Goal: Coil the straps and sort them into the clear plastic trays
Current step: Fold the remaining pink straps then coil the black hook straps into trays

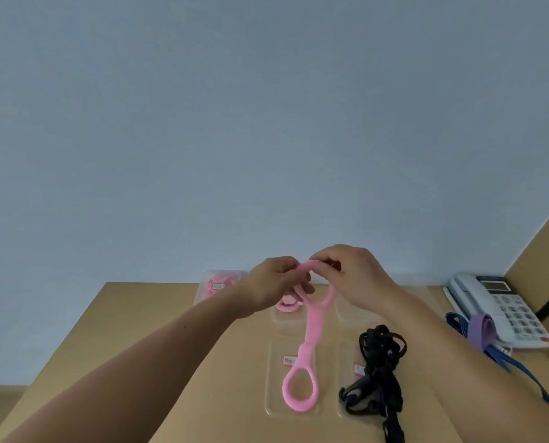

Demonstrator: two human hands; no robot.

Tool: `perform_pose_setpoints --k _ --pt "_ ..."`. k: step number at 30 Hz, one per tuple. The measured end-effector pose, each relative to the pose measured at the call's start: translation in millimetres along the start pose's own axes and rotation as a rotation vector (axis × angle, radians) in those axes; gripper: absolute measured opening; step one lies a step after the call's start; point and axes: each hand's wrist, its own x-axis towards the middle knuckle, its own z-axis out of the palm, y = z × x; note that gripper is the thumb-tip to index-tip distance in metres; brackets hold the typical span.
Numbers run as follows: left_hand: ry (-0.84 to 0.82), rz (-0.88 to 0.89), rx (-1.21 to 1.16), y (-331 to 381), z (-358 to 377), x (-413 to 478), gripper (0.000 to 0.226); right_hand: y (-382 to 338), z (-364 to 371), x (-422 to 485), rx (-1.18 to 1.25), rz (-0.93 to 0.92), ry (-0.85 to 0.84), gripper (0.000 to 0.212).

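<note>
Curled fingers hide the top of the pink strap point(310, 327): the left hand point(276, 282) and right hand point(353, 273) each pinch its upper loop above the table's point(170, 346) far edge. It hangs as one band, ending in an oval ring over a clear tray point(271, 407) near the front edge.

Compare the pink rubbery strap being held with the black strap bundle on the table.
The pink rubbery strap is pinched at its top loop by the left hand and right hand; the black strap bundle lies untouched. The pink strap hangs out long; the black bundle is a loose tangle. The pink strap ends in a wide ring; the black bundle shows clips. Both are over clear plastic trays.
</note>
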Motion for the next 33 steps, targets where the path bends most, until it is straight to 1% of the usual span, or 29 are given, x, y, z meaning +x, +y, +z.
perform_pose_setpoints --k 3,5,8,10,13,17,19,21,23,25,26,28,30,33 --pt "-0.042 0.037 -0.116 28.8 -8.2 -4.0 0.029 -19.6 -20.5 1.1 0.069 -0.055 0.101 0.014" --pt "-0.083 0.045 -0.172 44.4 -11.1 -7.4 0.034 -26.7 -28.0 2.8 0.076 -0.078 0.169 0.014" --pt "-0.072 0.057 -0.245 58.4 -12.4 -10.4 0.041 -33.0 -33.3 2.5 0.093 -0.106 0.271 0.01" --pt "-0.066 0.077 -0.257 62.1 -12.2 -11.4 0.042 -35.8 -34.3 -0.1 0.118 -0.137 0.332 0.013" --pt "-0.081 0.102 -0.275 61.2 -13.2 -13.1 0.04 -35.6 -32.2 -4.1 0.156 -0.159 0.36 0.017" --pt "-0.061 0.1 -0.339 59.6 -14.8 -15.7 0.036 -34.9 -27.6 -6.7 0.181 -0.166 0.364 0.016" --pt "-0.063 0.104 -0.362 60.6 -16.0 -17.4 0.03 -36.0 -27.8 -8.1 0.228 -0.138 0.35 0.016" --pt "-0.069 0.113 -0.345 62.5 -16.9 -20.0 0.025 -37.2 -30.8 -9.2 0.325 -0.093 0.288 0.013" --pt "-0.058 0.127 -0.287 64.5 -17.1 -22.6 0.026 -39.5 -36.2 -10.2 0.453 -0.04 0.214 0.008" --pt "-0.039 0.145 -0.231 65.9 -17.2 -24.5 0.029 -41.2 -40.6 -10.9 0.522 0.029 0.144 0.027" --pt "-0.036 0.153 -0.21 66.5 -17.1 -25.2 0.03 -41.4 -42.7 -10.9 0.518 0.064 0.1 0.035" --pt "-0.042 0.163 -0.189 66.3 -17.0 -26.1 0.032 -40.8 -45.0 -10.9 0.486 0.105 0.022 0.041" --pt "-0.037 0.153 -0.184 64.4 -17.1 -25.9 0.028 -39.3 -45.8 -11.6 0.482 0.118 0.0 0.037" --pt "-0.025 0.123 -0.225 61.5 -15.2 -24.3 0.017 -37.1 -45.2 -12.4 0.514 0.099 0.045 0.017"
